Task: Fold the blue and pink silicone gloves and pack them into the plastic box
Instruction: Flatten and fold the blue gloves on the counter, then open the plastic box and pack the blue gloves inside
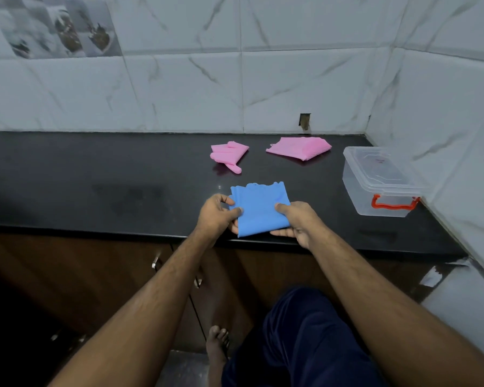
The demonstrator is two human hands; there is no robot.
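Head view: at the front edge of the tabletop (95, 169), the left hand (217, 215) and right hand (296, 222) pinch the side edges of the folded blue glove (260, 210). Silicone appears soft, floppy, grippy; hold by edges. Closed plastic box (380, 182) sits at the right edge; glove fingers hidden.

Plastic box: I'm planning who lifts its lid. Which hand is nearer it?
Right. The right hand grips the blue glove left of the plastic box; the left hand is farther left.

near glove (259, 209) front edge of counter (95, 177) | two gloves (228, 155) behind | box (380, 182) right (lid on)
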